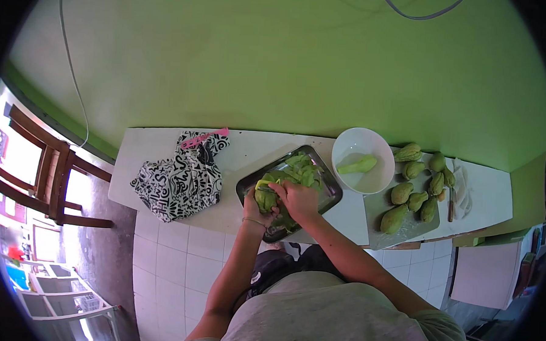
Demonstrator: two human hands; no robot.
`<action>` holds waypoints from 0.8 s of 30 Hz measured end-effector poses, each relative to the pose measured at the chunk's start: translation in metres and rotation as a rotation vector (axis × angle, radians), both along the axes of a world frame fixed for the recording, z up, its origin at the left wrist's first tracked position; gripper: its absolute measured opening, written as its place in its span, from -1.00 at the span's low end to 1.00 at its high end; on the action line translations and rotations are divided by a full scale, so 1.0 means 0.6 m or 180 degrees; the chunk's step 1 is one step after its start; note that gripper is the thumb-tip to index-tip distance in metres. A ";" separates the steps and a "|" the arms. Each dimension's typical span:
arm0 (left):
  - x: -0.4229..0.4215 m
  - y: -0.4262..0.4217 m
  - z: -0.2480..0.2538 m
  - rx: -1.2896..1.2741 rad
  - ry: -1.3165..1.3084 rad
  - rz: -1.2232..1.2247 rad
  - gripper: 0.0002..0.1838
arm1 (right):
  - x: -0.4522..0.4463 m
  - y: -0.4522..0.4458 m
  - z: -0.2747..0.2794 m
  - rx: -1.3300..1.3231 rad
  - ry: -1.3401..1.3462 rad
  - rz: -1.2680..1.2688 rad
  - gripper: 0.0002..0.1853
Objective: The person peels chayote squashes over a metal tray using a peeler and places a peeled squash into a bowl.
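Note:
My left hand (254,213) grips a green chayote (265,200) over the near left part of a metal tray (330,205). Fingers of my right hand (300,200) are closed on a peeler with a yellow part (261,184), which lies against the top of the chayote; its handle is mostly hidden by the hand. Green peels (302,165) are heaped in the tray behind my hands. Right of the tray stands a white bowl (380,152) with a pale, peeled chayote (358,165) in it.
Several unpeeled chayotes (394,219) lie on a clear or grey mat (377,237) at the right, near a knife (450,210) and a white cloth (462,191). A black-and-white patterned cloth (184,188) with a pink-handled item (204,138) lies left. The green wall (259,66) bounds the table.

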State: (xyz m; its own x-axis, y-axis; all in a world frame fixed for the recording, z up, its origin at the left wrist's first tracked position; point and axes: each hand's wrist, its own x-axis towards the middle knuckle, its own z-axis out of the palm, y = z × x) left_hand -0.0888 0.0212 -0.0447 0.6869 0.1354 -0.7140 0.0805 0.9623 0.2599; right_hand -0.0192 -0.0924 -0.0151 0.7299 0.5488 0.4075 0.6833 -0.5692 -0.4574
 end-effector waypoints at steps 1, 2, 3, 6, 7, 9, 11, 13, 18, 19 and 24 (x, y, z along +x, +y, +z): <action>0.001 0.000 0.000 -0.0017 0.0024 0.0063 -0.55 | 0.001 0.001 -0.002 0.0006 0.0031 -0.0022 -0.51; 0.001 0.000 0.002 -0.0037 -0.0074 -0.0062 -0.57 | 0.003 0.002 -0.007 0.0013 0.0060 -0.0046 -0.51; 0.001 0.000 0.004 -0.0055 -0.0173 -0.0190 -0.57 | 0.005 0.003 -0.012 0.0021 0.0087 -0.0073 -0.50; -0.003 -0.076 0.031 -0.0052 -0.0450 -0.0554 -0.58 | 0.078 -0.012 -0.051 -0.0745 -0.0072 -0.0457 -0.43; -0.006 -0.094 0.040 -0.0011 -0.0516 -0.0684 -0.58 | 0.091 -0.021 -0.043 -0.0571 0.0140 -0.0468 -0.44; 0.004 -0.080 0.029 0.0266 -0.0344 -0.0591 -0.55 | 0.112 -0.044 -0.019 -0.0248 0.0531 -0.0454 -0.44; 0.003 -0.051 0.000 0.0166 -0.0335 -0.0597 -0.55 | 0.113 -0.063 -0.012 -0.0456 0.0541 -0.0416 -0.46; 0.003 -0.031 0.022 0.0490 -0.0363 -0.0611 -0.57 | 0.111 -0.067 -0.006 -0.0392 0.0479 -0.0338 -0.47; 0.009 -0.014 0.058 0.0548 -0.0377 -0.0485 -0.61 | 0.065 -0.066 0.029 0.0348 0.1130 -0.0088 -0.53; 0.012 -0.017 0.058 0.0547 -0.0314 -0.0461 -0.62 | 0.053 -0.067 0.035 0.0362 0.1177 -0.0005 -0.54; 0.027 -0.026 0.044 0.0572 -0.0073 -0.0234 -0.66 | 0.015 -0.060 0.034 0.0226 0.0906 0.0475 -0.56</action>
State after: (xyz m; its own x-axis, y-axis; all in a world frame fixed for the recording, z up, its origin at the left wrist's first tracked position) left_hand -0.0725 0.0053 -0.0181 0.7155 0.2081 -0.6669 0.1410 0.8920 0.4296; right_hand -0.0102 -0.1282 0.0056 0.7336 0.6359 0.2397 0.5958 -0.4322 -0.6770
